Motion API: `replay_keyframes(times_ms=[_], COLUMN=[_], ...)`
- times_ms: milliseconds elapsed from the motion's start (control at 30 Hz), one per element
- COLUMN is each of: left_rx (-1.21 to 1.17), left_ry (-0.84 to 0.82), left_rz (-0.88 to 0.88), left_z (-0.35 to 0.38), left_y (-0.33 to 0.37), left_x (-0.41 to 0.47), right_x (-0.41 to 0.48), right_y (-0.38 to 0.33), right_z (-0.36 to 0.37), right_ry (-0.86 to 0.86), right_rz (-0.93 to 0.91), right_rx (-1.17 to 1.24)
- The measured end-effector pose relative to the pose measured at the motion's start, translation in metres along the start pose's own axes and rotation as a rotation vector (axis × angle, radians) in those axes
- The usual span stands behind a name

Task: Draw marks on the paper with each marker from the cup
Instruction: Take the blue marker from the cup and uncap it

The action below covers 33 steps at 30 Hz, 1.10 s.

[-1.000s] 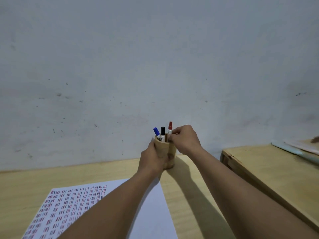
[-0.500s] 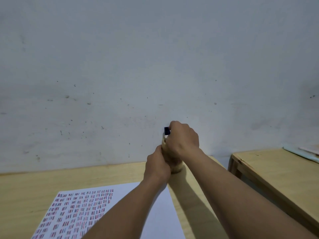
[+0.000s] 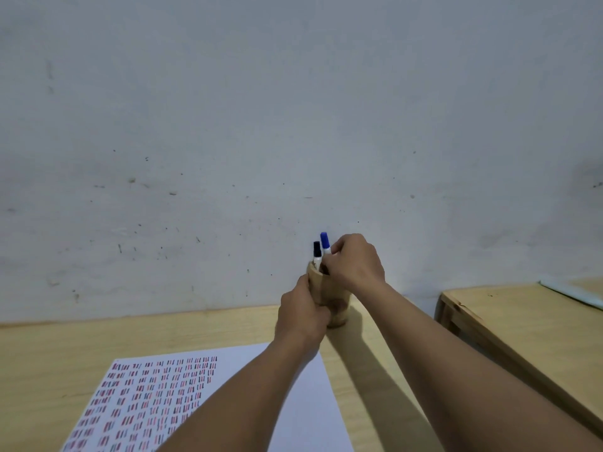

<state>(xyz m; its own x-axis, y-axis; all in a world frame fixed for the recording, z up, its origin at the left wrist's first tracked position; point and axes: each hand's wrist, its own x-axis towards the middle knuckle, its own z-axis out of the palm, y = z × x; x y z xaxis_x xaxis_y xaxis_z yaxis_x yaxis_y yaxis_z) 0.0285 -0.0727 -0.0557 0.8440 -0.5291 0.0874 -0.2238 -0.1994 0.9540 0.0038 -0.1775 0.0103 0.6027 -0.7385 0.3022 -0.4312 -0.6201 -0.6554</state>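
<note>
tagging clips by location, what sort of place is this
Probably a plain indoor desk or study corner: a light wooden table against a bare, scuffed white wall, a white paper sheet covered in marks, and a tan cylindrical marker cup.

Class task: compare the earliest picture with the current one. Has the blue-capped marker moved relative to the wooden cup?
Yes. The blue marker has risen: it now stands higher above the cup rim than the black marker, pinched by the right hand.

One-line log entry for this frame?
stage: picking marker | left hand: gripping cup | right hand: pinching blue marker | black marker: in cup | paper: partly marked
</note>
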Motion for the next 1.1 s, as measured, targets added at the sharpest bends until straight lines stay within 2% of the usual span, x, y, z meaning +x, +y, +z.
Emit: replay_keyframes(times_ms=[200, 333, 500, 700, 933, 1100], left_rx=[0.097, 0.222, 0.265, 0.138, -0.228, -0.233], left_ry=[-0.065, -0.066, -0.015, -0.026, -0.019, 0.034], left_rz=[0.012, 0.005, 0.019, 0.113, 0.171, 0.264], left_z=[-0.004, -0.005, -0.026, -0.074, -0.123, -0.139], left_y=[0.014, 0.02, 0.034, 0.058, 0.073, 0.073], left_x=[-0.002, -0.008, -0.02, -0.05, -0.082, -0.097], right_x=[-0.004, -0.019, -0.046, -0.087, -0.13, -0.145], right_y=[-0.01, -0.024, -0.035, -0.045, -0.054, -0.062], right_z=[-0.029, -0.05, -0.065, -0.065, -0.058, -0.056], right_ry=[0.111, 0.153, 0.134, 0.014, -0.123, -0.135], right_rz=[0.041, -0.023, -0.067, -0.144, -0.2, -0.219], right_rx=[0.366, 0.408, 0.439, 0.409, 0.255, 0.209])
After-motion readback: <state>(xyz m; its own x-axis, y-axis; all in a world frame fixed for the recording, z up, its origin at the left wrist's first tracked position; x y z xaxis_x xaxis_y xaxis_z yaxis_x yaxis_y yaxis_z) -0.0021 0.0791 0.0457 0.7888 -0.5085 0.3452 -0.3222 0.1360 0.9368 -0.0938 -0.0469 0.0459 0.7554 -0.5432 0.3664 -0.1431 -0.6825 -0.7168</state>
